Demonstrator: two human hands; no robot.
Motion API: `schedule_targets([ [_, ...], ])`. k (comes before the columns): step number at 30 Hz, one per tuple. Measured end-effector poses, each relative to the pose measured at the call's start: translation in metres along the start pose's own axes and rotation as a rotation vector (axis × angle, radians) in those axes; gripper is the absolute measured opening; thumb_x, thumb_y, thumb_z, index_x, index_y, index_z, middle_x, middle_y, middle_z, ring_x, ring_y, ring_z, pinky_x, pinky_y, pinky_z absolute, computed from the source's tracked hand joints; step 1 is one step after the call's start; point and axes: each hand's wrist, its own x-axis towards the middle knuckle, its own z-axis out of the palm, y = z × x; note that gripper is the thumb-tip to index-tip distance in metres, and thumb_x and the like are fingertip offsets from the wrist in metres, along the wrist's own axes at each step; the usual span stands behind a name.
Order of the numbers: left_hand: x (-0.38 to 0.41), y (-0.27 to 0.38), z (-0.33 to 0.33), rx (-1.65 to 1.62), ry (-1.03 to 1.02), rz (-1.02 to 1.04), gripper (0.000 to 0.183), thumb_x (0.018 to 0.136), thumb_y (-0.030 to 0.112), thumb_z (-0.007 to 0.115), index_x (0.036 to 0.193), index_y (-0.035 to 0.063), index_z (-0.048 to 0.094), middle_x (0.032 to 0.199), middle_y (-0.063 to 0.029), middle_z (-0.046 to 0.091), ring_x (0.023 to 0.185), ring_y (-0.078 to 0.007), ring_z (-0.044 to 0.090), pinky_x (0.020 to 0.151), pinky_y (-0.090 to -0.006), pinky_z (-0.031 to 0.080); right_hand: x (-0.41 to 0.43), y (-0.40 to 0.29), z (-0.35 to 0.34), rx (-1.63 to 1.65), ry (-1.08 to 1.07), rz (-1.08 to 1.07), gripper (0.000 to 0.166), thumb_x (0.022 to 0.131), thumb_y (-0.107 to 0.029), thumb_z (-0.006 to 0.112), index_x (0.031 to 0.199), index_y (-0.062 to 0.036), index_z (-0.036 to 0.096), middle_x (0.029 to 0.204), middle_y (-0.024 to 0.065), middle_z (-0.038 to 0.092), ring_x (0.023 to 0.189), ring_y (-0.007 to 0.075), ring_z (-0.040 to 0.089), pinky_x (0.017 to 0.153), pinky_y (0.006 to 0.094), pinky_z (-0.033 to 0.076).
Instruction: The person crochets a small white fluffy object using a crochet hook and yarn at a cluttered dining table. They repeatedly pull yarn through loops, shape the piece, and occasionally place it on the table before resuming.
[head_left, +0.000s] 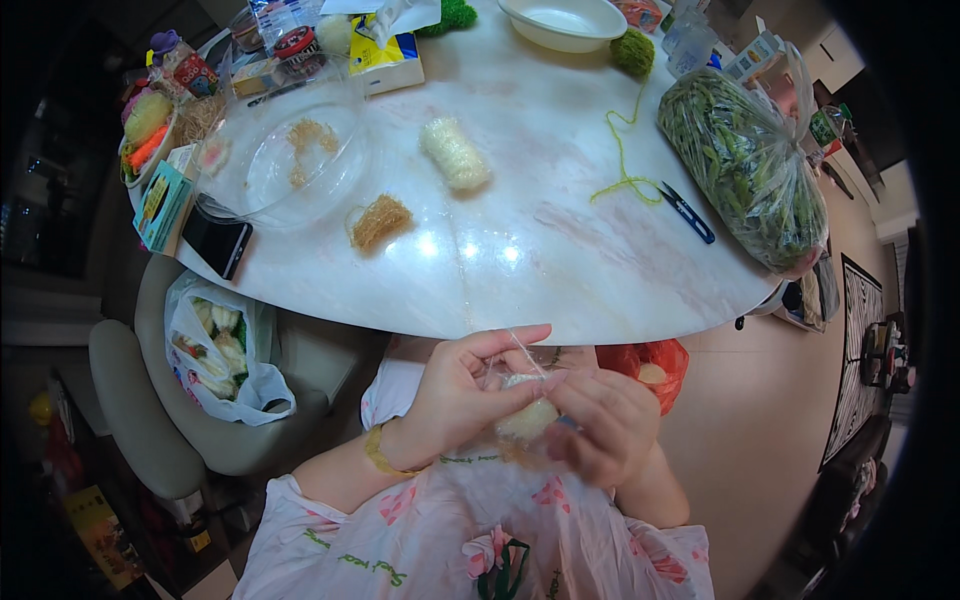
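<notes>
Over my lap, my left hand (480, 375) holds a small fuzzy cream yarn piece (527, 421) from its left side, with white yarn (527, 352) running over the raised forefinger. My right hand (600, 420) pinches the top of the same piece; a bit of blue, its object unclear, shows between its fingers. Tan fibres hang beneath the piece. On the marble table lie a cream yarn skein (455, 152) and a bundle of tan yarn (381, 223). Blue thread snips (688, 213) rest at the right by a green yarn strand (621, 154) leading to a green ball (632, 53).
A clear plastic tray (262, 180), a phone (217, 241) and boxes stand at the table's left. A bag of green vegetables (742, 172) fills the right. A white basin (562, 26) is at the back. On the chair sits a plastic bag (259, 375) of crocheted pieces.
</notes>
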Motion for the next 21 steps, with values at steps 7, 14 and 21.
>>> schedule_targets([
  [7,0.001,0.000,-0.002,-0.360,-0.151,-0.167,0.057,0.080,-0.006,0.064,0.133,-0.0042,0.046,0.088,-0.0012,0.063,0.079,-0.0031,0.057,0.070,-0.0170,0.045,-0.006,0.003,0.005,0.166,0.014,0.087,0.015,0.079,-0.011,0.063,0.092,-0.0083,0.055,0.088,0.0107,0.064,0.072,0.0225,0.063,0.066,0.0327,0.052],
  [14,-0.001,0.006,0.003,-0.183,-0.084,-0.124,0.060,0.079,-0.005,0.066,0.135,-0.0047,0.044,0.083,0.0026,0.060,0.073,-0.0020,0.054,0.066,-0.0173,0.044,-0.010,-0.007,0.015,1.038,0.478,0.835,0.017,0.098,-0.018,0.048,0.099,-0.0004,0.045,0.088,0.0220,0.065,0.079,0.0247,0.066,0.071,0.0342,0.053],
  [21,0.001,0.005,0.004,-0.314,-0.111,-0.146,0.068,0.077,-0.003,0.069,0.138,-0.0034,0.039,0.076,0.0053,0.055,0.068,-0.0007,0.049,0.064,-0.0174,0.042,-0.010,0.004,0.014,-0.008,0.150,-0.002,0.020,0.080,-0.012,0.070,0.095,-0.0003,0.062,0.092,0.0117,0.063,0.064,0.0207,0.059,0.062,0.0333,0.051],
])
